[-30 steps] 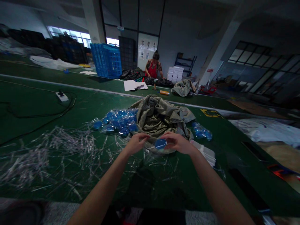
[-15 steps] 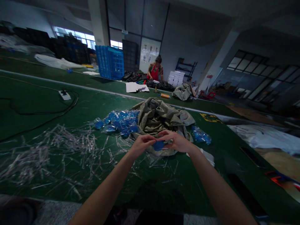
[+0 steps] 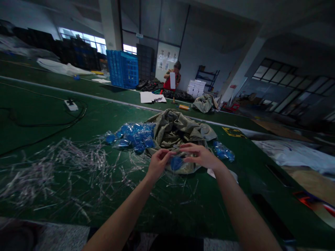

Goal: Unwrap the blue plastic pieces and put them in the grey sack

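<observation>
At centre, the left hand (image 3: 157, 164) pinches the blue packet (image 3: 176, 163); the right hand's (image 3: 202, 157) fingers are apart, contact unclear. A weak pinch could drop it onto the sack (image 3: 167, 122).

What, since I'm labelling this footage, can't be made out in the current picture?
Head view:
Shiny blue film-wrapped item between the bare left hand and bare right hand: exact shape and grip, blurred.
Flat white object: middle, hidden by the right forearm.
Crumpled white sheet: far end, cut off by the right edge.
</observation>
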Available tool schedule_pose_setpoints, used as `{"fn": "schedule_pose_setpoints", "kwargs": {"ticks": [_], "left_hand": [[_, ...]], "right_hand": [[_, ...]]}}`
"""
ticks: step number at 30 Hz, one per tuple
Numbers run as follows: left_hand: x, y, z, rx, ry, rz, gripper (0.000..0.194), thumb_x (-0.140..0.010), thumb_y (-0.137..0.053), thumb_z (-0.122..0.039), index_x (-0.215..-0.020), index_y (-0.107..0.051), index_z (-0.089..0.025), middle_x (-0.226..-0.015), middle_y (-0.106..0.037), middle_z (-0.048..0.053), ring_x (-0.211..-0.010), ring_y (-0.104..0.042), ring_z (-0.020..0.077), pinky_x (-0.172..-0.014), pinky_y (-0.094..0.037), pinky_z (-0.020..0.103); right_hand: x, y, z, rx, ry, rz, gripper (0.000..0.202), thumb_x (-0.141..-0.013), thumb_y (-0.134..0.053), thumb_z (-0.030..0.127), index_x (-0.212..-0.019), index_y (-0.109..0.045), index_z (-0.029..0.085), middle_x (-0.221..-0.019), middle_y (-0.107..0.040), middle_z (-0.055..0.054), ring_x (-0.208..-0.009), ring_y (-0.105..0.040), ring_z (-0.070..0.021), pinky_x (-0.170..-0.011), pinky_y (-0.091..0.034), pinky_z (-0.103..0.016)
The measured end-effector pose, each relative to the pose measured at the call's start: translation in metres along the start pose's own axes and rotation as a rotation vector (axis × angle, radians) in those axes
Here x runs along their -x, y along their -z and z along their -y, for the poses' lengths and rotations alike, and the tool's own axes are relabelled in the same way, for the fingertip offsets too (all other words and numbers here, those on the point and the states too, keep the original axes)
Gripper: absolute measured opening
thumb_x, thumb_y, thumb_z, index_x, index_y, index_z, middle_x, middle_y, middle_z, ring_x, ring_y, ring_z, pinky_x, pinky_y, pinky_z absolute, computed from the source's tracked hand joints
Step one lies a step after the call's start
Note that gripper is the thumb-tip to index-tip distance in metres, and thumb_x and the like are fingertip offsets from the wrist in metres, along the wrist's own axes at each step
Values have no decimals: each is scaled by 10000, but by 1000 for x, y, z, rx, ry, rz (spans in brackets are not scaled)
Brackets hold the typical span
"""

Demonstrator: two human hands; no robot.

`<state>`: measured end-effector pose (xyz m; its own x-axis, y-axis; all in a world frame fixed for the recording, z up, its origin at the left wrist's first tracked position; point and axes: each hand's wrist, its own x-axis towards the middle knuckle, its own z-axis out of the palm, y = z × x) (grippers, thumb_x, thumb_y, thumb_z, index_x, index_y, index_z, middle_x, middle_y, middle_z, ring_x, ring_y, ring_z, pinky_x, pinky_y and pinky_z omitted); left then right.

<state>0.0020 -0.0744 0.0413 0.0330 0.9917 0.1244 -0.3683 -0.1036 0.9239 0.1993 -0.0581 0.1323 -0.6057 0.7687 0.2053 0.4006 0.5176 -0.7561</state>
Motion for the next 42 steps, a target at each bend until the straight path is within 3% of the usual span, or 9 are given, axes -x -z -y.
{"fn": "schedule_pose_setpoints", "kwargs": {"ticks": [3, 4, 10, 20, 27, 34, 42], "left_hand": [[2, 0, -1, 59, 11, -68, 311, -735, -685, -441, -868, -589, -178, -944, -722, 64, -835, -675, 204, -562, -523, 237], [2, 0, -1, 68, 7, -81, 311, -735, -685, -439, -868, -588, -176, -953, -722, 71, -850, -677, 212, -563, -527, 240], [2, 1, 0, 80, -15, -99, 312, -737, -683, -430, -877, -594, -166, -991, -715, 94, -887, -678, 237, -593, -552, 278], [2, 1, -5, 110, -3, -133, 331, -714, -697, -431, -870, -578, -164, -980, -717, 104, -896, -683, 253, -594, -557, 291], [1, 6, -2, 117, -11, -141, 325, -718, -692, -438, -877, -580, -177, -982, -721, 86, -888, -684, 235, -581, -544, 264], [0, 10, 1, 115, -2, -112, 319, -731, -685, -442, -878, -589, -177, -1000, -719, 91, -899, -681, 247, -600, -548, 291], [-10, 19, 4, -84, -169, -110, 199, -752, -665, -364, -785, -695, -170, -1155, -669, 89, -1064, -614, 246, -966, -433, 389]], "right_hand": [[13, -12, -6, -169, -84, -381, 251, -763, -695, 363, -980, -698, 237, -1038, -670, -48, -949, -632, -197, -844, -510, -354], [17, -20, -10, -212, -114, -454, 244, -742, -714, 362, -941, -690, 222, -957, -683, -41, -884, -642, -188, -816, -517, -344], [28, -72, -26, -333, -208, -596, 270, -686, -746, 408, -818, -660, 190, -832, -686, -39, -796, -648, -194, -769, -528, -336], [19, -85, -30, -277, -66, -642, 151, -751, -702, 333, -716, -645, 197, -811, -630, -25, -780, -604, -171, -715, -506, -292], [16, -90, -32, -341, -111, -633, 189, -681, -761, 331, -762, -655, 197, -861, -623, -30, -797, -603, -176, -740, -508, -304], [16, -91, -30, -276, -67, -624, 134, -786, -667, 323, -768, -633, 194, -835, -607, -24, -796, -587, -165, -719, -485, -285], [19, -90, -14, -9, -37, -713, 117, -845, -596, 304, -778, -624, 212, -887, -596, -44, -869, -566, -193, -781, -453, -324]]}}
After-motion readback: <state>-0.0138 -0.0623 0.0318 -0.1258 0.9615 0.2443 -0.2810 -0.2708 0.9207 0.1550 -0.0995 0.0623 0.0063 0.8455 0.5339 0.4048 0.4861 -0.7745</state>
